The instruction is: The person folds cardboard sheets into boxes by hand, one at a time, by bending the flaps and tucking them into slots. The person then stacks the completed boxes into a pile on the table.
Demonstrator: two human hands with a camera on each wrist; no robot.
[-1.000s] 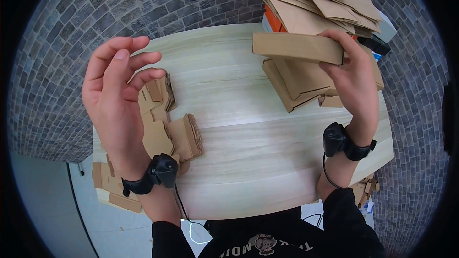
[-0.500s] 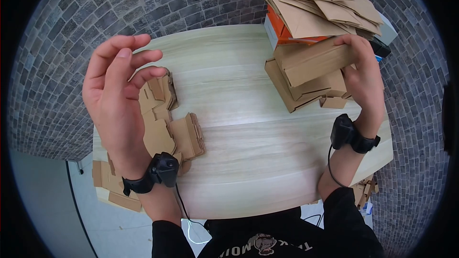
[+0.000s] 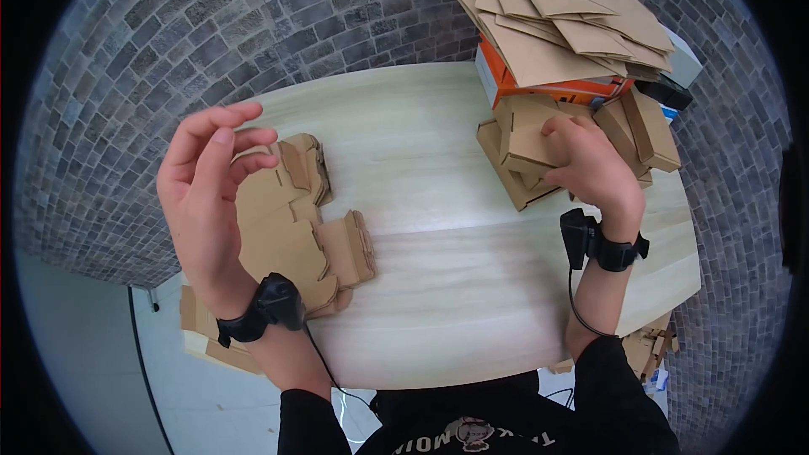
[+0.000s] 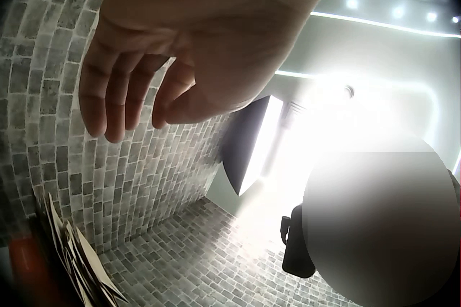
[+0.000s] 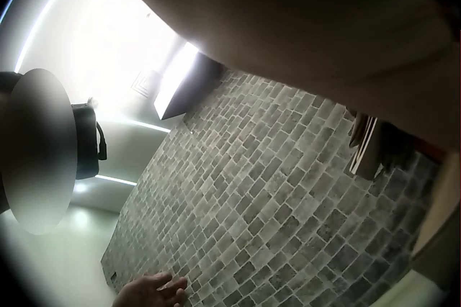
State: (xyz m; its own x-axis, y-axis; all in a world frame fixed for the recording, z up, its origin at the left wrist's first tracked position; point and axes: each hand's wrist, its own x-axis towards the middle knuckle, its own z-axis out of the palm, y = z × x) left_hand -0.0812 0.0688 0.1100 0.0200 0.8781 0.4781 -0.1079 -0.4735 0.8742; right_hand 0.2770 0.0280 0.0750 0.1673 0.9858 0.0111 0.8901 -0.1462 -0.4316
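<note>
My left hand (image 3: 205, 202) is raised over the left side of the table, its fingers loosely bent and holding nothing; the left wrist view shows the same hand (image 4: 194, 55) hanging in front of the brick wall. At the back right, my right hand (image 3: 597, 170) grips a brown cardboard box (image 3: 524, 139) with curved fingers and thumb; part of the box is hidden by the hand. Other cardboard boxes (image 3: 649, 122) lie beneath and beside it. In the right wrist view a dark, close part of the right hand (image 5: 310, 33) hides its fingers.
Flattened cardboard pieces (image 3: 282, 232) lie on the left of the table (image 3: 447, 295). Behind the boxes, brown paper envelopes (image 3: 556, 25) are piled on an orange box (image 3: 497, 76). A brick wall (image 3: 337, 8) stands behind. More cardboard (image 3: 649, 345) is low at the right.
The right hand has carried its box from above the pile down onto it, turning the box and then shifting left. The left hand keeps its loose pose; the head view has shifted slightly.
</note>
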